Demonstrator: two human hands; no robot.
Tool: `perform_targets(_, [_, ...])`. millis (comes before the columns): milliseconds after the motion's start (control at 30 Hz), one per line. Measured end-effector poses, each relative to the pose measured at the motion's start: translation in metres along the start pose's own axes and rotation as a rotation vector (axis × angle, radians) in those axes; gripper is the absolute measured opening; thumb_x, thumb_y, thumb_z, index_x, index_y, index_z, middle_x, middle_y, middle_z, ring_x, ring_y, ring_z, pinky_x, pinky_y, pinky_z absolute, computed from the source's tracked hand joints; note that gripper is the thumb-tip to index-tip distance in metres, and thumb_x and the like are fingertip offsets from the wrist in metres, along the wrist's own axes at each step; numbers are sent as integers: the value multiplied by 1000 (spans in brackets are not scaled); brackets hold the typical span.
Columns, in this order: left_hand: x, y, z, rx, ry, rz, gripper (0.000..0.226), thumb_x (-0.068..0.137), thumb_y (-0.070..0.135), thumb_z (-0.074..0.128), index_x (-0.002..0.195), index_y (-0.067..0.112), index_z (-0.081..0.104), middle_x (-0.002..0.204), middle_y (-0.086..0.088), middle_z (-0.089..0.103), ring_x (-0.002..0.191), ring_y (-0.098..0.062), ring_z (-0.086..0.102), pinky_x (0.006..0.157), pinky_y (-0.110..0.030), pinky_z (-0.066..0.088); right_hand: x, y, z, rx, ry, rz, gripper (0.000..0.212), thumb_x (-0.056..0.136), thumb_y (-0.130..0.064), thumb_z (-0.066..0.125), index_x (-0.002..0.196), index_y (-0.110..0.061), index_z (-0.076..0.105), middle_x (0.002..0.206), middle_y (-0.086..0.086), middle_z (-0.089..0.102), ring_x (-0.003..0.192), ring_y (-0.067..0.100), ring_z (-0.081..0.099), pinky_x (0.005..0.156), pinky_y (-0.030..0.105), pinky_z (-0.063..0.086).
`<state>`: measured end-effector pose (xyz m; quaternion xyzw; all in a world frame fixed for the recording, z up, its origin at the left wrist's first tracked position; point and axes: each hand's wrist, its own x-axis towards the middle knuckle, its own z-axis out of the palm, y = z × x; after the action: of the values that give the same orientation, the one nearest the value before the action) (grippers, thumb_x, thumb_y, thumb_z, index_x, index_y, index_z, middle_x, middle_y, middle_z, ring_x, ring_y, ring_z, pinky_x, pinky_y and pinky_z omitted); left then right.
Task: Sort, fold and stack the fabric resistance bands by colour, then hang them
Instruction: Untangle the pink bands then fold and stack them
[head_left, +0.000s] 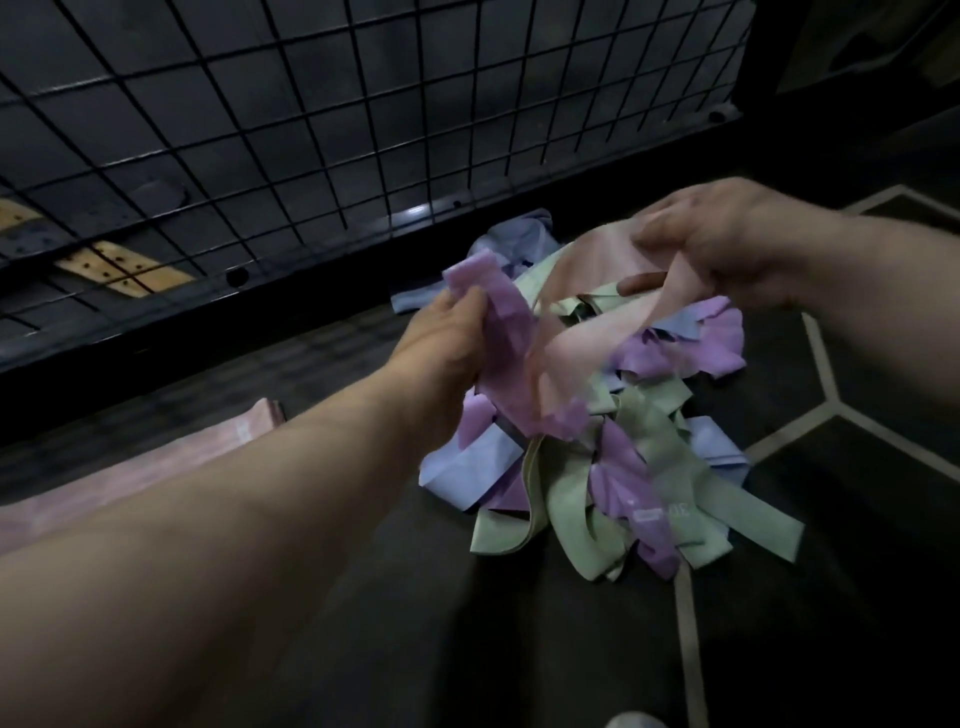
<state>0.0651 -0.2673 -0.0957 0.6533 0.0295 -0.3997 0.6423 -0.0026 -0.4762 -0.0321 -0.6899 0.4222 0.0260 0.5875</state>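
At the near left, a flat pink stack (171, 457) of folded bands lies on the dark floor (519, 649), partly hidden behind the left forearm. Behind it, along the far side, stands a black wire grid (260, 130); its lower frame closes the floor on that side.

The left hand (447, 348) has its fingers curled round a purple band (498, 301), which stands up above the thumb. From there a pale pink band (587, 338) goes up to the right hand (727, 244), which pinches it between thumb and curled fingers. This band is blurred, so I cannot tell if the left hand holds it too.

Under both hands lies the loose pile (639, 467) of purple, blue and green bands, all tangled. Just beyond it, against the grid, some blue bands (519, 234) lie apart.

To the right, pale lines (818, 353) cross the floor, and the floor is open on the near side of the pile.
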Motion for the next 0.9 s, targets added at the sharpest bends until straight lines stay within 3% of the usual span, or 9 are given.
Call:
perform_targets(67, [-4,3,1,28,-33,-66,33,92,34,60,121,20,64,124,-10,66,111,-24,63,100,-42,50,-7,-4,-2,-64,-13,-87,9,94,-3,59,91,-7,67,96,22,67,67,28,72,62,38,62])
perform_targets(167, [-9,0,-1,177,-157,-127,10,90,15,64,99,19,63,99,-6,68,80,-11,60,60,-19,52,-23,-14,4,-209,-153,-180,11,91,-3,63,101,-4,67,89,22,68,65,27,71,58,38,60])
perform_targets(200, [-8,-3,-3,189,-209,-115,19,89,5,62,93,23,59,93,-2,67,75,-8,57,54,-18,49,-28,-18,8,-224,-213,-182,15,90,-3,63,105,-4,67,89,21,69,67,27,71,59,38,60])
perform_targets(300, [-7,-3,-1,210,-200,-38,53,78,-10,63,101,38,55,87,14,64,75,5,61,66,-12,49,-38,-32,19,-106,-422,-166,27,88,-3,61,115,-5,64,84,16,70,69,25,71,65,36,62])
perform_targets(400, [-10,-5,-14,180,-251,13,79,56,-2,63,126,34,55,98,4,69,90,-15,67,83,-30,53,-42,-42,27,51,-605,-130,51,81,-9,58,130,5,53,75,9,66,64,19,67,62,30,59])
perform_targets(600, [-29,-7,-64,377,-239,-12,37,70,7,77,103,-5,65,95,-17,71,86,-24,65,91,-47,52,-32,-44,42,60,-680,-75,22,87,-26,60,103,-12,65,76,2,62,69,15,63,69,27,55])
perform_targets(700, [-37,-2,-96,397,-95,-1,22,85,6,72,103,-1,60,86,-17,69,71,-30,66,67,-46,57,-27,-37,56,-57,-648,-47,26,86,-40,63,75,-18,70,72,2,61,65,15,58,63,29,50])
perform_targets(833, [-41,6,-142,456,133,11,12,98,15,57,91,16,47,68,-10,64,46,-23,58,39,-28,38,-27,-22,84,22,-689,58,27,85,-39,65,94,-13,68,90,16,64,76,22,63,89,43,49])
perform_targets(900, [-40,8,-163,450,226,-14,14,96,9,55,88,15,45,68,-17,64,41,-23,54,37,-25,35,-27,-17,103,97,-670,120,22,87,-34,61,98,-15,62,82,2,68,65,10,64,83,32,46])
